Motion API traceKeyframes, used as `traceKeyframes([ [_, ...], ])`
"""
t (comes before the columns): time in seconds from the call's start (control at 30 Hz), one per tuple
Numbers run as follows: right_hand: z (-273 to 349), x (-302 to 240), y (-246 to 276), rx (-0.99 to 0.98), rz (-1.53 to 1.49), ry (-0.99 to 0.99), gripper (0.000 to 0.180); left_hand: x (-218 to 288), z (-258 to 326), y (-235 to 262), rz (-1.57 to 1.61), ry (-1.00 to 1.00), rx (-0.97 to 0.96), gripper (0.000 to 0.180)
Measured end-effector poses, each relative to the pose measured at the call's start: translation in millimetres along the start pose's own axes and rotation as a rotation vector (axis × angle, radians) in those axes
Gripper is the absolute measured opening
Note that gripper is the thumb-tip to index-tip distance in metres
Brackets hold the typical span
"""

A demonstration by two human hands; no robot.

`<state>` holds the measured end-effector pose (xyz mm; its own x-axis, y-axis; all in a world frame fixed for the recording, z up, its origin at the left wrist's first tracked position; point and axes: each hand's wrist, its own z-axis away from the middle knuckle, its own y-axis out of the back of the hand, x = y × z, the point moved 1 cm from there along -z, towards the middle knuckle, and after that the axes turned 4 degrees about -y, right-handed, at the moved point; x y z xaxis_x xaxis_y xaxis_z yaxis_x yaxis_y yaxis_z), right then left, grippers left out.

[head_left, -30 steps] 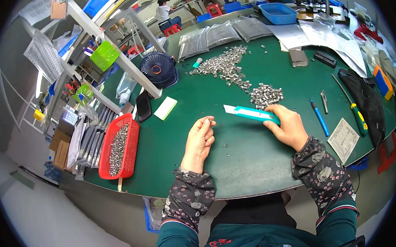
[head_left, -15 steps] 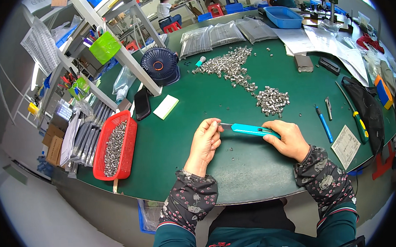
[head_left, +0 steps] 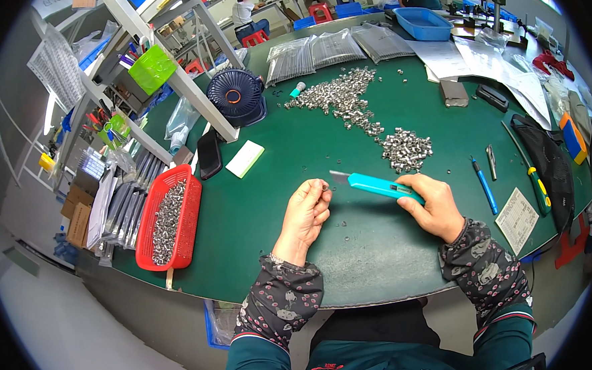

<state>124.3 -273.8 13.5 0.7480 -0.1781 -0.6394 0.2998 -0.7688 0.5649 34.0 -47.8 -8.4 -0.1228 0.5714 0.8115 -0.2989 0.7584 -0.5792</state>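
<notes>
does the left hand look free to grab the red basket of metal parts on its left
Probably not straight away: the left hand is pinching a small metal piece at its fingertips. The path over the green table to the red basket looks bare, though.

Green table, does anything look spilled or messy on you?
Yes. Small shiny metal parts lie loose in a long trail across the green table, though a red basket at its left edge holds more. A few tiny bits are scattered between the hands. The right hand holds a blue knife with its blade out.
</notes>
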Motion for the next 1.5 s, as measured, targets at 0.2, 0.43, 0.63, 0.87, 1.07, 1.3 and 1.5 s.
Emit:
traceKeyframes([
  [0.2,1.0,5.3,1.9,0.025,0.12,-0.008,0.025,2.1,0.0,-2.9,0.005,-0.047,-0.009,0.014],
  [0.43,0.5,3.7,1.3,-0.027,0.087,-0.013,0.024,1.2,-0.7,-2.1,-0.018,-0.046,-0.002,0.01],
  [0.63,0.6,3.6,0.0,-0.063,0.044,-0.021,0.023,0.4,-1.1,-2.7,-0.012,-0.049,-0.062,0.01],
  [0.87,2.5,4.8,-0.3,-0.107,0.055,-0.004,0.023,0.5,0.2,-3.4,-0.019,-0.04,-0.07,0.01],
  [1.07,2.5,4.6,0.5,-0.093,0.106,0.004,0.023,-1.0,0.9,-3.2,-0.068,-0.039,-0.052,0.01],
  [1.3,2.9,0.0,0.9,-0.056,0.19,0.014,0.023,-2.2,1.2,-3.6,-0.11,-0.056,-0.049,0.012],
  [1.5,3.4,-3.6,-0.3,-0.005,0.293,0.047,0.025,-1.9,1.5,-4.4,-0.128,-0.067,-0.029,0.014],
])
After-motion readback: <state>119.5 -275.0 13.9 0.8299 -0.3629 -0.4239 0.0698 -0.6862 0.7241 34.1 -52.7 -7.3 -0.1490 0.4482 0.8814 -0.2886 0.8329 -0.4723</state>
